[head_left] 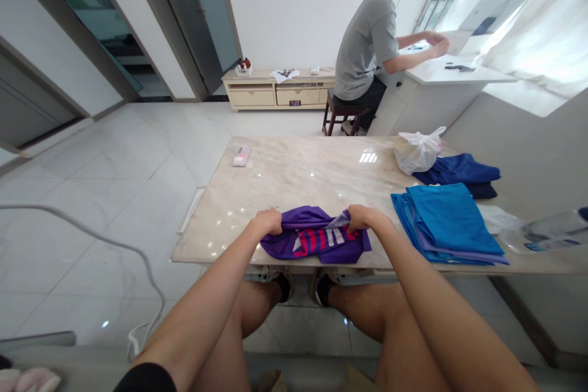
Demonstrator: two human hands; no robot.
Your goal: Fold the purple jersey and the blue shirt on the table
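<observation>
Purple shirt lies half-folded on the marble table, left hand and right hand both pinching its upper edge, seemingly mid-fold.

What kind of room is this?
Probably a home living or dining room: a marble table with folded clothes, a low cabinet by the wall, and tiled floor.

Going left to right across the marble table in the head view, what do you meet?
Small pink packet → left hand → purple shirt → right hand → folded light blue clothes → clear plastic bottle.
</observation>
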